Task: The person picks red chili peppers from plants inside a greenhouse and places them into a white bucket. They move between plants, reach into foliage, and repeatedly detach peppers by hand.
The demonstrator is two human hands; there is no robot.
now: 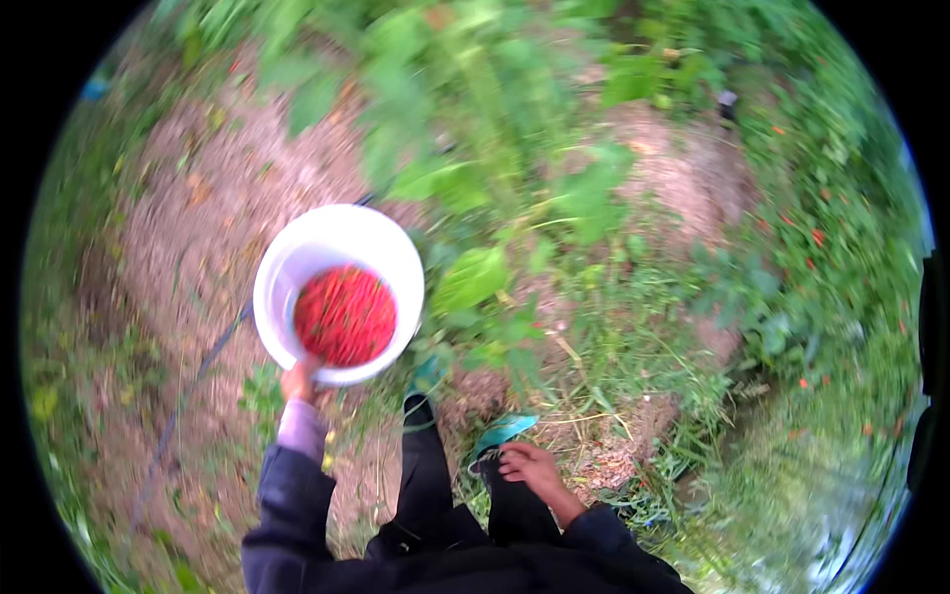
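My left hand (300, 382) is closed on the near rim of a white bucket (272, 267). Inside, a heap of thin red chili peppers (346, 315) with bits of green covers the bottom. The bucket tilts so that I look into it; whether it touches the ground I cannot tell. My right hand (537, 469) hangs beside my right leg in dark trousers, fingers loosely stretched and nothing in them. Its nearest things are the trouser leg and a teal shoe (507, 430).
Leafy green plants (475, 129) rise ahead, blurred by motion. Plants with red peppers (818, 238) line the right. A thin dark hose (218, 346) runs over the brown soil (198, 198) at left. Low weeds (614, 337) grow right of my feet.
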